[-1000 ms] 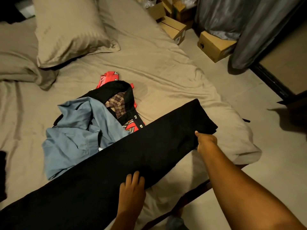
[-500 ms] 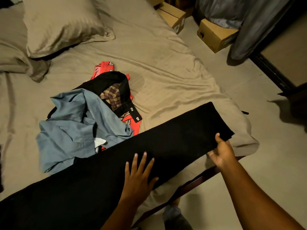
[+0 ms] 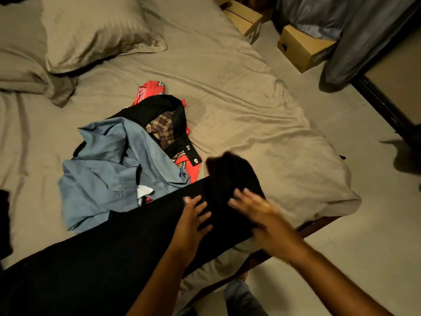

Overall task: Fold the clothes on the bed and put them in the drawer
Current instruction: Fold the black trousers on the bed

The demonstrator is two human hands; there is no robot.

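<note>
Along the near edge of the bed [image 3: 239,106], the long black garment [image 3: 102,258] lies under the left hand [image 3: 193,221], fingers spread and pressing flat, while the right hand [image 3: 252,208] is too blurred to tell whether it grips the turned-over end. That end sits near the mattress corner, so a loose fold could slide to the floor [image 3: 353,258]; the blue shirt [image 3: 102,174] crowds its far side.

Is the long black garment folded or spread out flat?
Partly folded: black garment has one end doubled back under the right hand; left hand presses it.
</note>
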